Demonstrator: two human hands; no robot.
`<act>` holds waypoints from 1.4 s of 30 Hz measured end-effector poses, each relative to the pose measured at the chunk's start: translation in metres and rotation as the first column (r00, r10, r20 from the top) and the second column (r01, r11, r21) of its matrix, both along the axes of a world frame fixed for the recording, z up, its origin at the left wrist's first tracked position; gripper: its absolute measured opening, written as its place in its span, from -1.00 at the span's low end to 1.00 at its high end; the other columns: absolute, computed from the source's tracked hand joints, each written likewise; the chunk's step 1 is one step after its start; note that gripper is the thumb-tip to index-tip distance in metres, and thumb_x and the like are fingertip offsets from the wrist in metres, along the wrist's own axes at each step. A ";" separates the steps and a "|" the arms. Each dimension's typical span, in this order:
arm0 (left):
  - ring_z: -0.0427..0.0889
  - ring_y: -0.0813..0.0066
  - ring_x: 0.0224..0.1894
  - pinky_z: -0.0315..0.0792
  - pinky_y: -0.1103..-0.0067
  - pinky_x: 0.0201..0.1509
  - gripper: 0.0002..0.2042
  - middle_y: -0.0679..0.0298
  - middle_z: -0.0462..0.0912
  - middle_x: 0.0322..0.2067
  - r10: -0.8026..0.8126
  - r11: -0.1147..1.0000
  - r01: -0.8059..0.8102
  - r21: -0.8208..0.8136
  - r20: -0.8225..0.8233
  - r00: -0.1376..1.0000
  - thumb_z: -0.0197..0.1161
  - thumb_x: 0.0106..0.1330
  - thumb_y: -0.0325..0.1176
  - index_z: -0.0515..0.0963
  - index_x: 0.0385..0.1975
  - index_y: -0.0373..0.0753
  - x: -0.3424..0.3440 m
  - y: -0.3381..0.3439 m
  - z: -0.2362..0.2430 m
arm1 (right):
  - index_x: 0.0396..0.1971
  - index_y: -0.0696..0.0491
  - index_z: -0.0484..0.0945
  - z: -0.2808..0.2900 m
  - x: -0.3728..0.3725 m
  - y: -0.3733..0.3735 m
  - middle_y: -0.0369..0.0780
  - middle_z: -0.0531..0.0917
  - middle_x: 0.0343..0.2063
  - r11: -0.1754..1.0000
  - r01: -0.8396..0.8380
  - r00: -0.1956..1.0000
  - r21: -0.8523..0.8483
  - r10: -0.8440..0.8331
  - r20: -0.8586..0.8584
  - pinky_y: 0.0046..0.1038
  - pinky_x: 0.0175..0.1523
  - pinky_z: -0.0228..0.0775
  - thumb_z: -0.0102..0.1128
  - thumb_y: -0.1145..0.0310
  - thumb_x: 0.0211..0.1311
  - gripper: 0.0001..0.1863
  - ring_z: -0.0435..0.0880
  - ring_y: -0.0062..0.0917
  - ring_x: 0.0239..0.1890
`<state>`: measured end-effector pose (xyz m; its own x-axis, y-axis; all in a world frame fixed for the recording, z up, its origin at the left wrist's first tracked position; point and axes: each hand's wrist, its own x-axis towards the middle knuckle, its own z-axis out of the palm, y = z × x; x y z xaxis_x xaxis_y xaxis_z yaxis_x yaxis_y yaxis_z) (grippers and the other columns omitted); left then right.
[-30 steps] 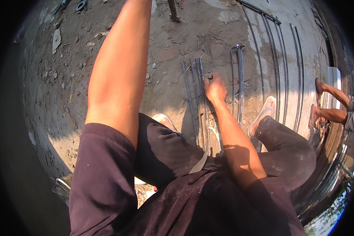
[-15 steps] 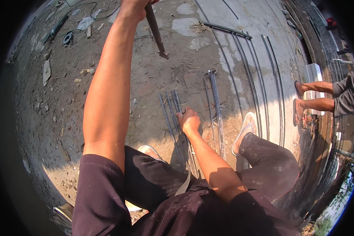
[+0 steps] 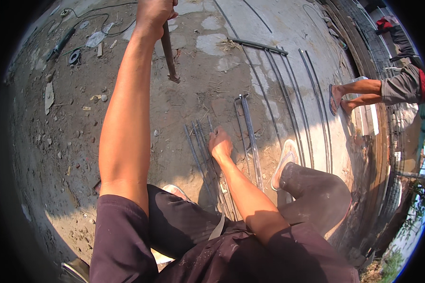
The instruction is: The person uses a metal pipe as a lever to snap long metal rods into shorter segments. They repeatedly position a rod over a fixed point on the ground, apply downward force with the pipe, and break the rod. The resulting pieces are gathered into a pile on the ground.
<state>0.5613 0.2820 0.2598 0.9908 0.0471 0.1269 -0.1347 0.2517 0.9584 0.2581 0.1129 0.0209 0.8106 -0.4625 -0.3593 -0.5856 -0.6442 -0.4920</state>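
My left hand (image 3: 155, 18), at the top edge, is wrapped round a dark metal bar (image 3: 168, 52). The bar hangs down over the bare ground and ends in a short hooked or notched tip. Between my legs several thin steel rods (image 3: 197, 150) lie side by side on the dirt. My right hand (image 3: 220, 143) is closed at the right side of this bunch, on a steel rod whose tip shows just beyond the fingers. Two more rods, with a bent end (image 3: 241, 97), lie just right of that hand.
Long steel rods (image 3: 289, 107) stretch across the concrete on the right, under a dark crosswise bar (image 3: 257, 45). Another person's legs (image 3: 362, 87) stand at the right, near wooden planks (image 3: 380, 188). A cable (image 3: 107, 26) and a black ring (image 3: 74, 57) lie far left.
The view has shifted slightly. My right hand has moved a little farther along the rods. The other person's feet have come closer together and nearer the long rods. My left hand still holds the bar.
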 end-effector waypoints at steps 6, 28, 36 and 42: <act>0.34 0.58 -0.61 0.26 0.50 -0.49 -0.71 0.44 0.41 -0.62 -0.007 0.998 0.006 0.067 0.020 1.000 0.34 0.38 -0.19 0.48 -0.57 -0.09 -0.013 -0.017 0.014 | -0.17 0.15 0.61 -0.028 -0.013 -0.029 -0.04 0.71 -0.46 0.940 0.022 0.986 0.341 -0.077 0.148 -0.20 -0.26 0.50 0.05 0.07 0.54 -0.60 0.74 -0.14 -0.35; 0.56 0.40 -0.39 0.51 0.42 -0.29 -0.63 0.18 0.61 -0.32 0.225 0.944 -0.248 0.220 0.121 0.967 0.34 0.37 -0.15 0.58 -0.09 -0.39 -0.051 -0.066 0.002 | -0.17 0.15 0.69 -0.023 -0.016 -0.005 0.17 0.70 -0.34 0.968 0.179 0.970 -0.178 -0.143 0.196 0.14 -0.08 0.45 -0.08 -0.03 0.55 -0.46 0.66 0.22 -0.19; 0.36 0.59 -0.65 0.41 0.55 -0.50 -0.64 0.44 0.40 -0.66 -0.098 0.993 0.091 0.079 0.087 0.991 0.28 0.46 -0.16 0.46 -0.59 -0.14 -0.104 -0.071 -0.010 | -0.29 0.15 0.68 -0.040 -0.014 -0.061 0.12 0.70 -0.41 0.996 0.083 0.961 0.024 -0.086 0.261 0.02 -0.12 0.49 -0.10 0.02 0.55 -0.48 0.69 0.11 -0.27; 0.45 0.59 -0.52 0.49 0.45 -0.27 -0.59 0.42 0.45 -0.62 0.032 0.999 -0.033 -0.002 -0.097 0.995 0.27 0.48 -0.08 0.47 -0.63 -0.11 -0.132 -0.054 -0.060 | -0.20 0.18 0.61 -0.047 -0.031 -0.085 -0.18 0.70 -0.46 0.632 0.171 0.983 0.756 -0.158 -0.090 -0.37 -0.28 0.58 -0.12 0.14 0.60 -0.58 0.66 -0.47 -0.50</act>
<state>0.4293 0.2282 0.1993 0.9963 0.0798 0.0305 -0.0498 0.2522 0.9664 0.2272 0.0282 -0.0264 0.7406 -0.1476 -0.6555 -0.6550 0.0591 -0.7533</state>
